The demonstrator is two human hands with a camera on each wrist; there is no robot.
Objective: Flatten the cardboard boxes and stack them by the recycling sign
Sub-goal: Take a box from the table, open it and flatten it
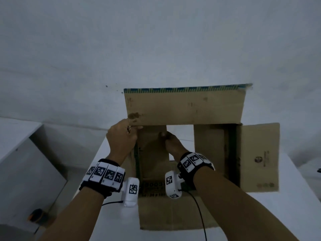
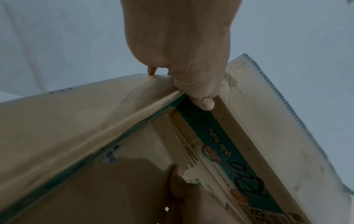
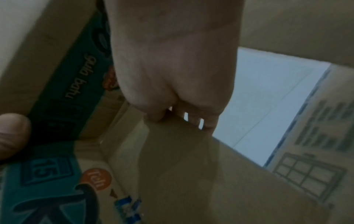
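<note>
A brown cardboard box (image 1: pixel 184 106) stands open on a white table (image 1: pixel 284 211), its flaps spread out. My left hand (image 1: pixel 124 134) pinches the box's upper left corner, thumb (image 2: pixel 203 101) inside on the teal printed strip, fingers over the outer wall. My right hand (image 1: pixel 171 141) reaches inside the box and grips the edge of an inner flap (image 1: pixel 153 146), fingers (image 3: pixel 191 115) curled over its rim. A long flap with a teal-striped edge stands up at the back. Another flap (image 1: pixel 259 156) lies opened out to the right. No recycling sign is in view.
A white wall (image 1: pixel 156 40) rises right behind the box. To the left stands a white counter or cabinet (image 1: pixel 26 153) with a dark orange-marked object (image 1: pixel 35 215) on the floor beside it. Cables run from the wrist cameras across the table's near part.
</note>
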